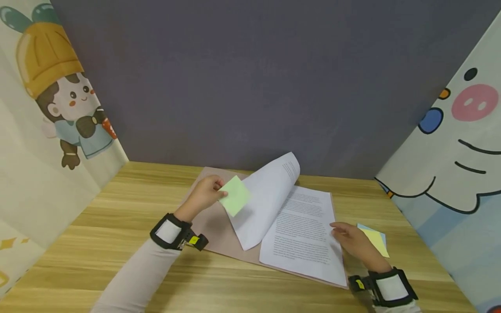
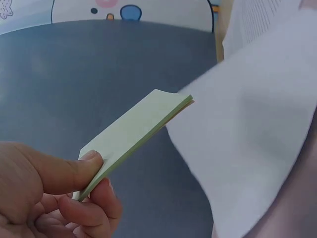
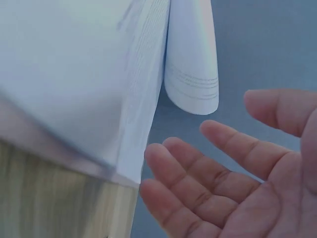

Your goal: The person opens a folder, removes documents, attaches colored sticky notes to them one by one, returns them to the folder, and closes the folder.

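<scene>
A pale green sticky note pad [image 1: 235, 196] is pinched at one corner between the thumb and fingers of my left hand [image 1: 205, 193]. In the left wrist view, the pad [image 2: 131, 124] shows its layered edge, and the hand is above the desk. Behind it, a white sheet [image 1: 260, 206] curls up off a stack of printed pages [image 1: 299, 234]. These lie on a pinkish-brown open folder [image 1: 213, 232]. My right hand [image 1: 354, 243] is by the right edge of the pages, holding nothing. Its fingers [image 3: 198, 173] are loosely extended in the right wrist view; whether they touch the paper, I cannot tell.
Yellow sticky notes [image 1: 377, 242] and a blue one [image 1: 364, 226] beneath lie on the wooden desk [image 1: 129, 208], just right of my right hand. A dark grey panel [image 1: 250, 87] rises behind the desk. Cartoon-printed sheets hang at both sides.
</scene>
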{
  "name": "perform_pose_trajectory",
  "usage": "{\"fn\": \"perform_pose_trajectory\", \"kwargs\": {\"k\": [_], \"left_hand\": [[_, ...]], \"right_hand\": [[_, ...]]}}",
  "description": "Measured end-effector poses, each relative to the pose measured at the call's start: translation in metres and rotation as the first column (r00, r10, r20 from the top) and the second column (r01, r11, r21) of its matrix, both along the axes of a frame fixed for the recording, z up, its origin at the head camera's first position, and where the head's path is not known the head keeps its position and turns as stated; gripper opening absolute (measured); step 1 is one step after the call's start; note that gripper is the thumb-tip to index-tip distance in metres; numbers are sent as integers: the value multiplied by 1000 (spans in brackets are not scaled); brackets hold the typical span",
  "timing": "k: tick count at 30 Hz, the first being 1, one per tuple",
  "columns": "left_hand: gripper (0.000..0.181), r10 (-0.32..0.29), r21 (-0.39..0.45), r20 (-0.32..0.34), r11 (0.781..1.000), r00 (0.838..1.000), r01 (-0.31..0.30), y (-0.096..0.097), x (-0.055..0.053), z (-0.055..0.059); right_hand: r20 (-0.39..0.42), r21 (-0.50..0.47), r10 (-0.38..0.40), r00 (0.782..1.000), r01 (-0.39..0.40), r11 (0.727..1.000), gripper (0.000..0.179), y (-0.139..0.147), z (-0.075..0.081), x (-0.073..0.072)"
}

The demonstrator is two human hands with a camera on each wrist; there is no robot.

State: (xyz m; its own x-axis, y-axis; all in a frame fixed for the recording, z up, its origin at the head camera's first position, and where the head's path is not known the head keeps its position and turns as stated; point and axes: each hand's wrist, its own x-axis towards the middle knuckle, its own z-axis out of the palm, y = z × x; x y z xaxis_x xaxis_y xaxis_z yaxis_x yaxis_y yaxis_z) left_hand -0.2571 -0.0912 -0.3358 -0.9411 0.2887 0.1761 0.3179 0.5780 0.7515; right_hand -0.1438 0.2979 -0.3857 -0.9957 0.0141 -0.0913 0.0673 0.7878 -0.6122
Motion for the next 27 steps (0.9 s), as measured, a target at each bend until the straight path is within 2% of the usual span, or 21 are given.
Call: {"fn": "perform_pose_trajectory", "kwargs": {"k": [7,16,22,27], "left_hand": [[17,-71,54,49,996,996,69,33,1,-7],[15,-161,127,94,981,983,148,69,5,-22],[16,-236,252,184,950,954,186,90,12,-32],[15,-274,290,265,937,924,194,106,15,-40]], "right_hand": [[-69,54,52,996,-48,997,35,-10,4,-1],[-158,14,95,983,-94,995,32,-24,8,-3],[-245,1,128,961,-132,991,28,-36,7,-5],[-245,-19,163,956,-173,985,26,-45,5,-8]]}}
